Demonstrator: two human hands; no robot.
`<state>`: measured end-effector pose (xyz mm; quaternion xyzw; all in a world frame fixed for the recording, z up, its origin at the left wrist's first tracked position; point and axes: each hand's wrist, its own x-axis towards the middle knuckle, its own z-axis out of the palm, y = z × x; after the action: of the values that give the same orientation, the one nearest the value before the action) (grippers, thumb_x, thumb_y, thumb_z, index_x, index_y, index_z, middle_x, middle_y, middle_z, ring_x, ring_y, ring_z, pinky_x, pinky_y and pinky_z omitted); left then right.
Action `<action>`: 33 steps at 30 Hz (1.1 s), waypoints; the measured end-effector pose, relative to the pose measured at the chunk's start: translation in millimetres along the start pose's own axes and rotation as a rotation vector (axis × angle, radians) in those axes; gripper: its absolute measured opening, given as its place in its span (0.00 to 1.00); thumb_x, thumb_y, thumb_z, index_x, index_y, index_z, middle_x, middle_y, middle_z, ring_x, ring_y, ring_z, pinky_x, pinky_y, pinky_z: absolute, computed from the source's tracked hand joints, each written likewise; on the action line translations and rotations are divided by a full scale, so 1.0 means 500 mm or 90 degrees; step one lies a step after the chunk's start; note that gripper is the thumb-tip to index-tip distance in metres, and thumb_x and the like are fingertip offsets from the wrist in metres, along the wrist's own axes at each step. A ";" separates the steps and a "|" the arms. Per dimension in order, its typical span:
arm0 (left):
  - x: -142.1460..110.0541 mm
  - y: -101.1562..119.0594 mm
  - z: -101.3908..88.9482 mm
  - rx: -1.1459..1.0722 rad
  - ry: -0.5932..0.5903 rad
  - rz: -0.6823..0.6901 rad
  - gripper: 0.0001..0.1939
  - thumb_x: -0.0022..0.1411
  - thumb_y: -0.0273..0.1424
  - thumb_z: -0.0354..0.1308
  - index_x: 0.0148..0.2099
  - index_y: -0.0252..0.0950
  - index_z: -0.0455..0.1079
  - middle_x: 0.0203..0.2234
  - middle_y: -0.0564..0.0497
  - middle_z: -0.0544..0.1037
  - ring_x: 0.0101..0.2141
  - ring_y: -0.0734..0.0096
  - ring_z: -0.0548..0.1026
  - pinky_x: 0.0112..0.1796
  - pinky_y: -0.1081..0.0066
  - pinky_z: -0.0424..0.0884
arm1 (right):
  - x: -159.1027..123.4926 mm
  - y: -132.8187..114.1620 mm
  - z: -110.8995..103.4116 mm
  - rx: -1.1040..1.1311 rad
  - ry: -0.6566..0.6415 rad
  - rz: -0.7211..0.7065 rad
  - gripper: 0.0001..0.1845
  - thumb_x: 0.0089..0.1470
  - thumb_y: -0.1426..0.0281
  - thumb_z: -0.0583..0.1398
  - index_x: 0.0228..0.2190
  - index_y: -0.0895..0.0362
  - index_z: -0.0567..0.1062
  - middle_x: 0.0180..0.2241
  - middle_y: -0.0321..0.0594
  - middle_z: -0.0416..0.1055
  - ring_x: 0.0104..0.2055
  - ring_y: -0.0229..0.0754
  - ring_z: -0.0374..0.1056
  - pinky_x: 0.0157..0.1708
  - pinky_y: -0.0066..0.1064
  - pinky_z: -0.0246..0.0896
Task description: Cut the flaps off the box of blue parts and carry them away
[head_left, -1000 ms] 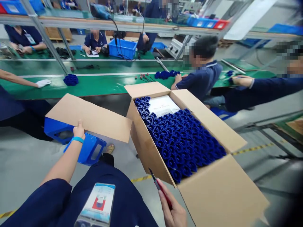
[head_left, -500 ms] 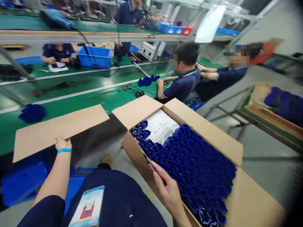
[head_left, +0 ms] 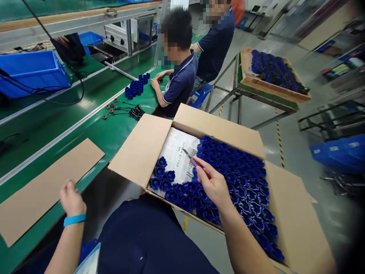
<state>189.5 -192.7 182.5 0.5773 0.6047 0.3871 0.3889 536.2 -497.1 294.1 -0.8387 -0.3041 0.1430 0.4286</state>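
Holding a red-handled cutter [head_left: 194, 161], the right hand [head_left: 212, 186] hovers over the open cardboard box [head_left: 296, 224]; fingers grasp the handle, and the blade tip points up-left over the white printed sheet [head_left: 178, 154] that lies inside the box. Blue plastic parts [head_left: 242, 182] fill most of the box in close rows, standing on end, and border the sheet on its near and right sides. All box flaps stand open; the left flap [head_left: 142, 148] reaches toward the green tabletop [head_left: 94, 125].

The left hand [head_left: 71, 199], with a blue wristband [head_left: 74, 219], is loosely open and holds nothing; it sits at the near edge of a flat cardboard sheet [head_left: 45, 188] lying on the tabletop. Whether the fingers touch that sheet cannot be told, owing to blur.

Farther along the tabletop lie small red-tipped wired pieces [head_left: 122, 110] and a cluster of blue parts [head_left: 137, 85] in front of a seated co-worker [head_left: 179, 82]. A second person [head_left: 215, 42] stands behind. A blue bin [head_left: 31, 72] rests at upper left. To the right, a wooden tray of blue parts [head_left: 270, 72] sits on a metal stand.
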 end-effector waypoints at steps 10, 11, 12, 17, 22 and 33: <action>0.158 0.340 0.598 0.254 -0.564 0.626 0.29 0.69 0.44 0.51 0.65 0.31 0.63 0.66 0.39 0.61 0.69 0.53 0.50 0.67 0.55 0.48 | 0.328 -0.038 0.083 -0.347 0.029 0.074 0.21 0.69 0.65 0.52 0.59 0.48 0.71 0.52 0.38 0.74 0.53 0.47 0.71 0.55 0.37 0.65; 0.160 0.358 0.658 0.271 -0.589 0.654 0.29 0.70 0.42 0.51 0.65 0.30 0.62 0.67 0.37 0.60 0.69 0.52 0.49 0.68 0.53 0.45 | 0.351 -0.044 0.091 -0.360 0.036 0.094 0.21 0.69 0.65 0.52 0.59 0.47 0.72 0.53 0.38 0.74 0.54 0.48 0.71 0.56 0.38 0.64; 0.160 0.372 0.710 0.286 -0.612 0.677 0.28 0.70 0.41 0.51 0.65 0.29 0.62 0.66 0.36 0.60 0.69 0.51 0.49 0.68 0.51 0.43 | 0.372 -0.051 0.099 -0.376 0.039 0.116 0.20 0.69 0.65 0.52 0.59 0.47 0.72 0.53 0.38 0.74 0.54 0.49 0.70 0.56 0.39 0.64; 0.165 0.400 0.855 0.353 -0.739 0.726 0.19 0.71 0.42 0.51 0.52 0.32 0.72 0.49 0.42 0.77 0.54 0.58 0.72 0.59 0.48 0.64 | 0.456 -0.079 0.118 -0.454 0.011 0.227 0.20 0.68 0.65 0.52 0.56 0.44 0.75 0.51 0.38 0.75 0.54 0.51 0.71 0.54 0.41 0.66; 0.184 0.394 0.882 0.378 -0.785 0.720 0.22 0.71 0.46 0.49 0.48 0.32 0.71 0.42 0.45 0.77 0.43 0.64 0.76 0.48 0.57 0.72 | 0.503 -0.093 0.114 -0.492 -0.052 0.299 0.20 0.67 0.66 0.52 0.55 0.44 0.76 0.51 0.40 0.75 0.54 0.52 0.69 0.54 0.42 0.65; 0.178 0.387 0.886 0.381 -0.803 0.728 0.20 0.72 0.45 0.49 0.47 0.32 0.71 0.42 0.46 0.77 0.42 0.65 0.76 0.47 0.58 0.73 | 0.542 -0.083 0.117 -0.439 -0.116 0.340 0.19 0.65 0.70 0.54 0.53 0.47 0.78 0.53 0.38 0.74 0.57 0.48 0.68 0.57 0.34 0.62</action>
<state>670.0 -88.9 181.8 0.9721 -0.0248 -0.0405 0.2295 700.7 -270.1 298.7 -0.9657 -0.1436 0.2119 0.0431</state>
